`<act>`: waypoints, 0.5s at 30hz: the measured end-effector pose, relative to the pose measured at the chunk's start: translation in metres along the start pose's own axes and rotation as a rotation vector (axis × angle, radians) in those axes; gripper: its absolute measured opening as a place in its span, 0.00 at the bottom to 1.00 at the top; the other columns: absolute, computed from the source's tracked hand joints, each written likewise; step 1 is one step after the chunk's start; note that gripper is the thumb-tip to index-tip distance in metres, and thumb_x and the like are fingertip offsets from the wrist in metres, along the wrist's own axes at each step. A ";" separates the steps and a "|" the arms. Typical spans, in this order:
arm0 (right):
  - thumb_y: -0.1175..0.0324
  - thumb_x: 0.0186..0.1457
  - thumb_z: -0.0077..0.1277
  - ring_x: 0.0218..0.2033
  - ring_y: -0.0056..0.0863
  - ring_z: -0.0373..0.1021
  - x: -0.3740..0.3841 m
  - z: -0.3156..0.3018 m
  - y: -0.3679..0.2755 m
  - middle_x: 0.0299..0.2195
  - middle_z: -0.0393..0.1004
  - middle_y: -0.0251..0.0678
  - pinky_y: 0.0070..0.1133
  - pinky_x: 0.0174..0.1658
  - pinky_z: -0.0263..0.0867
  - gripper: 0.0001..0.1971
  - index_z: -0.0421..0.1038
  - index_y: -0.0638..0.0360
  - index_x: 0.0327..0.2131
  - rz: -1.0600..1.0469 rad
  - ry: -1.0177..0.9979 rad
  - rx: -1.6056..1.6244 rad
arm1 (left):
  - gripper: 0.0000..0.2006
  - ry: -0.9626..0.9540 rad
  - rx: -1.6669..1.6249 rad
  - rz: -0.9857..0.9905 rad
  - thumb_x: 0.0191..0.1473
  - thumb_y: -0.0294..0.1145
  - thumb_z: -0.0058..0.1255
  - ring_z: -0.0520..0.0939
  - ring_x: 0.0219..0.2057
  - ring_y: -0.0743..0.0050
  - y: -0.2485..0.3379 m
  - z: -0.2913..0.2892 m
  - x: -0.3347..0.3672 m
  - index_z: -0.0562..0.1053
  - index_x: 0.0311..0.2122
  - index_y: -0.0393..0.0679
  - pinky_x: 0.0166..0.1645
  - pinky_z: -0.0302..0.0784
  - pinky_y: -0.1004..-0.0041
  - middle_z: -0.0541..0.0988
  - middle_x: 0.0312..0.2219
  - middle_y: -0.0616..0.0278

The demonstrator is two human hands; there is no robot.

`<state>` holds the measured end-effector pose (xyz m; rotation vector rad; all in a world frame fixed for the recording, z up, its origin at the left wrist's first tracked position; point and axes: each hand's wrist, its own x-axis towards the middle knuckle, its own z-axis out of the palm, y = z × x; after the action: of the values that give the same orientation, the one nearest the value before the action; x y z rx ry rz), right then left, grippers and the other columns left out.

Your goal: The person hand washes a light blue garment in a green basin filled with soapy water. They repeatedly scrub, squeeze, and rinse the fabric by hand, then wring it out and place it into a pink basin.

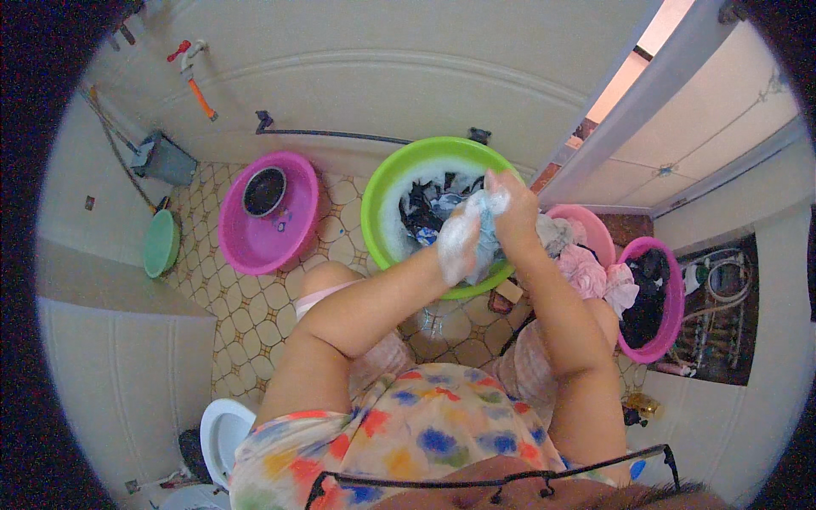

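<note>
Both my hands are raised over a lime-green basin (380,191) of foamy water with dark and light clothes in it. My left hand (459,240), coated in white suds, and my right hand (512,211) are closed together on a pale blue soapy cloth (488,231), pressing it between them above the basin's near rim. My forearms cross the lower middle of the view.
A magenta basin (246,246) with a small dark bowl (264,191) stands to the left. A pink tub (595,234) of light clothes and a purple tub (671,293) of dark clothes sit at right. A green lid (161,243), a grey dustpan (163,158), a wall tap (191,59) and a white toilet (223,429) surround the tiled floor.
</note>
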<state>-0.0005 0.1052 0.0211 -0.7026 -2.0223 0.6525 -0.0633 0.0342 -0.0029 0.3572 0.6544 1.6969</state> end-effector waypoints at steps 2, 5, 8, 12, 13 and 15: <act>0.60 0.48 0.45 0.21 0.42 0.66 -0.010 0.008 -0.014 0.19 0.67 0.42 0.33 0.24 0.60 0.11 0.67 0.56 0.22 -0.011 -0.065 -0.022 | 0.12 -0.399 -0.349 -0.211 0.54 0.42 0.36 0.73 0.35 0.73 0.002 -0.035 0.021 0.67 0.35 0.47 0.40 0.69 0.72 0.72 0.31 0.67; 0.61 0.50 0.45 0.19 0.44 0.63 -0.032 0.014 -0.034 0.15 0.64 0.44 0.32 0.23 0.57 0.14 0.63 0.59 0.18 -0.335 -0.057 0.004 | 0.12 -0.787 -0.582 -0.336 0.54 0.42 0.35 0.73 0.35 0.73 0.011 -0.056 0.031 0.67 0.35 0.47 0.41 0.69 0.72 0.72 0.32 0.67; 0.58 0.47 0.46 0.22 0.42 0.67 -0.024 0.018 -0.017 0.19 0.68 0.41 0.33 0.24 0.61 0.12 0.67 0.55 0.21 -0.186 -0.086 -0.129 | 0.12 -0.202 -0.183 -0.091 0.55 0.44 0.35 0.72 0.33 0.73 0.007 -0.037 0.012 0.66 0.34 0.49 0.37 0.68 0.72 0.71 0.31 0.69; 0.60 0.43 0.48 0.23 0.37 0.68 -0.002 0.002 -0.004 0.20 0.70 0.38 0.32 0.25 0.63 0.08 0.67 0.53 0.21 0.048 -0.014 0.078 | 0.12 -0.055 -0.064 0.025 0.55 0.39 0.35 0.73 0.37 0.73 0.004 -0.003 0.004 0.67 0.39 0.47 0.44 0.68 0.73 0.73 0.33 0.66; 0.61 0.43 0.48 0.23 0.37 0.68 -0.001 0.001 -0.003 0.20 0.70 0.37 0.32 0.25 0.64 0.07 0.67 0.52 0.21 0.038 -0.016 0.051 | 0.12 0.013 -0.016 0.015 0.55 0.39 0.35 0.73 0.37 0.73 0.006 0.000 0.004 0.67 0.39 0.47 0.44 0.68 0.73 0.73 0.33 0.66; 0.62 0.43 0.48 0.23 0.36 0.68 -0.006 0.003 -0.002 0.20 0.70 0.37 0.32 0.26 0.64 0.07 0.68 0.52 0.21 -0.041 -0.046 -0.014 | 0.12 0.148 0.080 -0.006 0.55 0.39 0.35 0.73 0.37 0.73 0.012 0.005 0.003 0.67 0.39 0.46 0.44 0.68 0.73 0.73 0.34 0.66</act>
<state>-0.0010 0.0989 0.0174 -0.6581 -2.0794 0.6365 -0.0704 0.0368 0.0083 0.2876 0.8327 1.7060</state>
